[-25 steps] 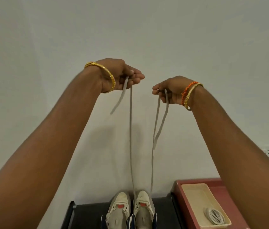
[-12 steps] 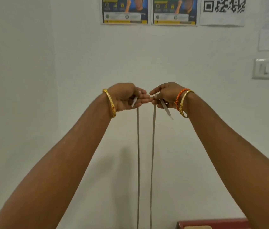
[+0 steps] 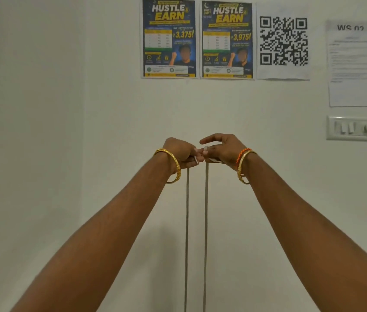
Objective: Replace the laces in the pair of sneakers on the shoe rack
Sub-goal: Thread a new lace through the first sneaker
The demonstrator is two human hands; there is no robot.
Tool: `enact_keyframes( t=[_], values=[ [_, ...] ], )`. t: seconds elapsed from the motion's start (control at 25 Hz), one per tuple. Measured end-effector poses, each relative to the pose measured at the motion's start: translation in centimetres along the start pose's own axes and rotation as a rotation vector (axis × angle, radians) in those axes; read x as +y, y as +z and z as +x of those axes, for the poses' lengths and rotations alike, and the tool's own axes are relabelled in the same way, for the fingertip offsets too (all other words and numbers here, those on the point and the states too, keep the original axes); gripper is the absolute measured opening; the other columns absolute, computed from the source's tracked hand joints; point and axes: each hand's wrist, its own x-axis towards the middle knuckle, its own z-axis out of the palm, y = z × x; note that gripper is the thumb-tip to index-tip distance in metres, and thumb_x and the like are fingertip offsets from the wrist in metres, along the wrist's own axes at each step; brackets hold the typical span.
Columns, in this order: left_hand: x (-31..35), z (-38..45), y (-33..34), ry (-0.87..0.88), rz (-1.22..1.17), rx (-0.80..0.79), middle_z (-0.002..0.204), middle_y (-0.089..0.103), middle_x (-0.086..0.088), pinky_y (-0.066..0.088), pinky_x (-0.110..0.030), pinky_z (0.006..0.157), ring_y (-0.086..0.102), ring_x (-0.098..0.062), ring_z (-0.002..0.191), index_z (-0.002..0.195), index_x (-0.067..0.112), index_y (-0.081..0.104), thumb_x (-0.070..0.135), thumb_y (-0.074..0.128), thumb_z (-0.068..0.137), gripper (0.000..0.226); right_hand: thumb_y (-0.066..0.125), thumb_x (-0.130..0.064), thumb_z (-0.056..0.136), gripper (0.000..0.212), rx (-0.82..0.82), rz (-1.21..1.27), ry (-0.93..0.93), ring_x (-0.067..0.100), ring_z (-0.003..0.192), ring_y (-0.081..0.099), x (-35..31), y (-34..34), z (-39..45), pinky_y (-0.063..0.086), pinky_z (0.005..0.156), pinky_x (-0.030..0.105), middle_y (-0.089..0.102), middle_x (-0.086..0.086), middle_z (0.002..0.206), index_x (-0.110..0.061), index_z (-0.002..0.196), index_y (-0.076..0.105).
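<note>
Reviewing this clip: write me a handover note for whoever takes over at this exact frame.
Left hand: raised at the wall, pinching one end of the grey lace.
Right hand: beside it, fingertips meeting, holding the other end.
Both strands hang straight down, side by side, out of frame.
Done: ends pulled up and brought level.
Left: sneakers and rack are out of view, so lacing progress cannot be judged; threading and tying presumably remain.
</note>
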Motion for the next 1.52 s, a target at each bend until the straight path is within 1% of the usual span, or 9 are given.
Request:
enact_keyframes(
  t=[0.28, 0.52, 0.72, 0.84, 1.0, 1.2, 1.36, 1.44, 1.52],
  values=[
    [1.0, 0.4, 0.0, 0.024, 0.101, -0.013, 0.09, 0.071, -0.015, 0.056, -0.024, 0.069, 0.069, -0.015, 0.071, 0.099, -0.001, 0.066, 0.008, 0.064, 0.087, 0.016, 0.078, -0.007, 0.073, 0.024, 0.138, 0.093, -0.01, 0.021, 0.077, 0.069, 0.0, -0.6, -0.1, 0.058, 0.065, 0.024, 0.071, 0.016, 0.088, -0.005, 0.095, 0.068],
    [1.1, 1.1, -0.4, -0.03, 0.017, -0.052, 0.092, 0.07, -0.013, 0.055, -0.025, 0.071, 0.069, -0.017, 0.076, 0.104, 0.0, 0.063, 0.009, 0.059, 0.091, 0.017, 0.072, 0.002, 0.077, 0.017, 0.1, 0.269, 0.059, 0.023, 0.071, 0.07, -0.4, -0.6, 0.3, 0.059, 0.064, 0.025, 0.069, 0.018, 0.086, -0.001, 0.091, 0.063],
    [1.8, 1.2, -1.2, -0.083, -0.058, -0.081, 0.086, 0.07, -0.011, 0.055, -0.024, 0.072, 0.069, -0.018, 0.077, 0.09, 0.005, 0.062, 0.008, 0.05, 0.094, 0.013, 0.067, 0.007, 0.079, 0.017, 0.102, 0.405, 0.084, 0.022, 0.068, 0.068, -0.8, -0.5, 0.8, 0.058, 0.057, 0.023, 0.067, 0.017, 0.084, 0.003, 0.094, 0.06],
    [2.3, 1.3, -1.6, -0.102, -0.091, -0.102, 0.091, 0.07, -0.014, 0.055, -0.028, 0.075, 0.068, -0.02, 0.081, 0.099, -0.001, 0.06, 0.003, 0.04, 0.093, 0.021, 0.061, 0.01, 0.083, 0.013, 0.086, 0.482, 0.104, 0.023, 0.072, 0.067, -1.4, -0.4, 1.3, 0.058, 0.058, 0.021, 0.065, 0.019, 0.085, 0.009, 0.096, 0.061],
    [2.5, 2.0, -1.5, -0.118, -0.082, -0.117, 0.078, 0.068, -0.013, 0.057, -0.025, 0.063, 0.067, -0.017, 0.072, 0.094, -0.002, 0.057, -0.004, 0.043, 0.094, 0.014, 0.052, 0.012, 0.087, 0.021, 0.04, 0.552, 0.171, 0.024, 0.074, 0.066, -2.3, -0.2, 1.7, 0.058, 0.059, 0.021, 0.063, 0.023, 0.089, 0.013, 0.107, 0.058],
    [2.3, 2.4, -0.8, -0.066, 0.066, 0.026, 0.067, 0.061, -0.004, 0.042, -0.014, 0.038, 0.055, -0.009, 0.05, 0.086, 0.007, 0.06, 0.015, 0.052, 0.096, 0.015, 0.065, 0.005, 0.082, 0.026, 0.073, 0.35, 0.048, 0.017, 0.066, 0.067, -1.9, 0.1, 1.9, 0.058, 0.06, 0.021, 0.066, 0.015, 0.079, 0.014, 0.107, 0.062],
    [1.9, 3.1, -0.6, -0.036, 0.158, 0.097, 0.081, 0.054, -0.001, 0.041, -0.019, 0.055, 0.045, -0.01, 0.062, 0.101, 0.014, 0.061, 0.026, 0.058, 0.092, 0.016, 0.071, -0.012, 0.082, 0.021, 0.118, -0.137, 0.056, 0.01, 0.067, 0.057, -3.1, 0.5, 2.8, 0.056, 0.061, 0.021, 0.06, 0.001, 0.076, 0.0, 0.099, 0.069],
    [1.9, 3.1, -0.6, -0.059, 0.142, 0.066, 0.093, 0.061, 0.0, 0.047, -0.027, 0.075, 0.054, -0.012, 0.076, 0.099, 0.018, 0.064, 0.025, 0.054, 0.094, 0.014, 0.066, -0.002, 0.084, 0.017, 0.069, -0.134, 0.107, 0.014, 0.065, 0.061, -3.3, 0.6, 3.1, 0.059, 0.07, 0.026, 0.063, 0.008, 0.076, 0.005, 0.1, 0.067],
    [1.7, 3.4, -0.7, -0.057, 0.155, 0.033, 0.095, 0.064, 0.002, 0.045, -0.033, 0.087, 0.059, -0.014, 0.085, 0.085, 0.021, 0.066, 0.023, 0.048, 0.096, 0.021, 0.062, 0.007, 0.084, 0.01, 0.057, -0.094, 0.105, 0.017, 0.061, 0.065, -3.1, 0.9, 3.0, 0.059, 0.06, 0.024, 0.065, 0.012, 0.078, 0.003, 0.091, 0.067]
  ],
)
